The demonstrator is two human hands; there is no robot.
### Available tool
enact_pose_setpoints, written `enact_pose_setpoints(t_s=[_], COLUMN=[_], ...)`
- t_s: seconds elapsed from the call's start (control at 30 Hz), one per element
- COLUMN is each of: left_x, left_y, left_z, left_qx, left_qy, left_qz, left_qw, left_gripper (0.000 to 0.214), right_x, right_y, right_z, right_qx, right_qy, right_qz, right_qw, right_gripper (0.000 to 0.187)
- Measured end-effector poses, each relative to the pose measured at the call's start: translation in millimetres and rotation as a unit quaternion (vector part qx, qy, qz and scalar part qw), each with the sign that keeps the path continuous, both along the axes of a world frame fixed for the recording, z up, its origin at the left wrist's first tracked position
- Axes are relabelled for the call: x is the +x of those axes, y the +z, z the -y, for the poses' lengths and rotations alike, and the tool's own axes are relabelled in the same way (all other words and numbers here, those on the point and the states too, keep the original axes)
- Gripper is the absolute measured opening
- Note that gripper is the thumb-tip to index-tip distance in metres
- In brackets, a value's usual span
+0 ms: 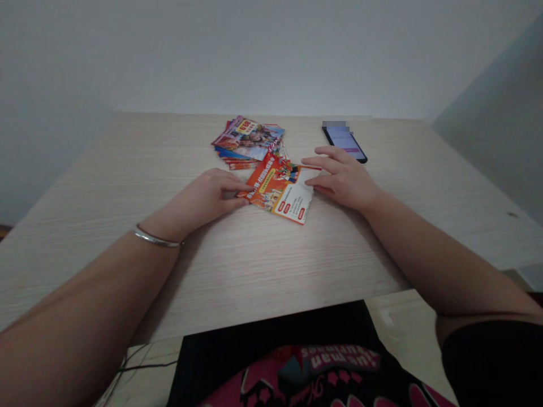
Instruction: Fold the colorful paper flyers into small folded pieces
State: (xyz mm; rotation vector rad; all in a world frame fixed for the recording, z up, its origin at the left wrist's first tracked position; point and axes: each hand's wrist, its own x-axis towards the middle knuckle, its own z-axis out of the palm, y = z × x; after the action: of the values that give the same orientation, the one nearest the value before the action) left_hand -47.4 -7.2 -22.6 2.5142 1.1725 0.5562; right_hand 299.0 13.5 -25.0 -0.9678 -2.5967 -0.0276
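An orange and white printed flyer (280, 189) lies on the wooden desk (127, 169), with its left corner in my left hand (212, 195). The thumb and fingers of that hand pinch this corner. My right hand (341, 178) rests palm down to the right, its spread fingertips at or just over the flyer's right edge. Behind the flyer is a loose stack of colourful glossy leaflets (248, 141), partly covered by the flyer's top corner. Neither hand touches the stack.
A black smartphone (344, 142) with a lit screen lies at the desk's back edge, beyond my right hand. Pale walls rise behind the desk. A thin cable runs below its near edge at lower left, and a black and pink garment shows below.
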Motion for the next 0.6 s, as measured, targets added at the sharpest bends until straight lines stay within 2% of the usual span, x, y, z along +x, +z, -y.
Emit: enact_pose_setpoints(t_s=[0.1, 0.17, 0.33, 0.5, 0.6], left_x=[1.0, 1.7, 4.3, 6.5, 7.6], left_y=[1.2, 2.7, 6.9, 6.4, 4.6], left_z=[2.3, 3.7, 5.5, 7.5, 8.9], left_qx=[0.019, 0.025, 0.010, -0.021, -0.025], left_qy=[0.009, 0.022, 0.056, 0.088, 0.086], left_qz=[0.006, 0.001, -0.021, -0.013, 0.008], left_qw=[1.000, 0.999, 0.998, 0.996, 0.996], left_gripper=[0.035, 0.036, 0.037, 0.033, 0.028], right_x=[3.2, 5.4, 6.4, -0.6, -3.7], right_y=[-3.8, -5.4, -6.0, -9.2, -12.0], right_z=[-3.6, -4.3, -1.8, -1.7, -3.7], right_qx=[-0.015, -0.026, -0.081, -0.056, -0.045], right_qy=[0.033, 0.028, -0.028, -0.088, -0.119], right_qz=[-0.022, -0.043, -0.048, -0.053, -0.055], right_qw=[0.999, 0.998, 0.995, 0.993, 0.990], right_gripper=[0.021, 0.024, 0.023, 0.023, 0.021])
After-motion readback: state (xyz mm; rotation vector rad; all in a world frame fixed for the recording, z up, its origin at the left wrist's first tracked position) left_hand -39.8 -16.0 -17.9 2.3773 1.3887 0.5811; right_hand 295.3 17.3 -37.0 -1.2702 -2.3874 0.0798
